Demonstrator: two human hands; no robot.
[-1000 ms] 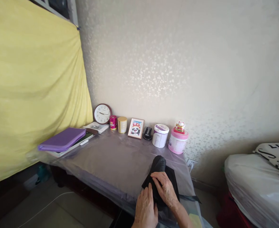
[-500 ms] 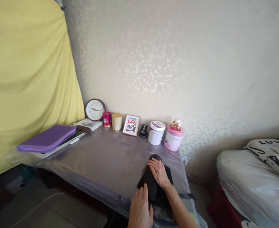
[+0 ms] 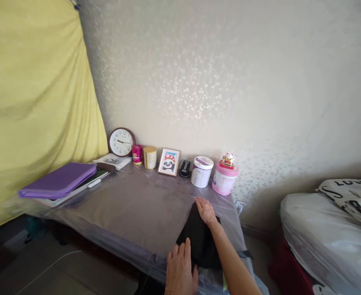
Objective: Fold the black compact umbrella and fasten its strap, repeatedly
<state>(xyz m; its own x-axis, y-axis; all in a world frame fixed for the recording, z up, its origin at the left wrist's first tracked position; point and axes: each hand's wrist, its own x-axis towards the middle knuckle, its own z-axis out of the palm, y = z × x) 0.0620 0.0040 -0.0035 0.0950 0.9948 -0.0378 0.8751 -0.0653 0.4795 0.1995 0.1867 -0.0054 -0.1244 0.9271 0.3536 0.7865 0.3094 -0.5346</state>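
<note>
A piece of black fabric [image 3: 195,235] lies folded on the right part of the table, its far end narrowing to a point. What kind of article it is I cannot make out. My right hand [image 3: 205,211] has its fingers bent together over that far end, gripping it. At the near left edge, my left hand [image 3: 180,262] rests with fingers stretched out and thumb apart, touching the fabric. My right forearm crosses the fabric's right side and hides part of it.
A plastic-covered table [image 3: 131,209] stands against the wall. Along its back are a clock [image 3: 122,141], a picture frame [image 3: 169,162], a white tub [image 3: 202,172] and a pink tub [image 3: 225,178] with a cat figurine. A purple folder [image 3: 59,179] lies left; a bed [image 3: 325,225] stands right.
My right hand has shifted slightly towards the fabric's far end. The rounded black end that stuck out beyond its fingers no longer shows. My left hand has barely moved.
</note>
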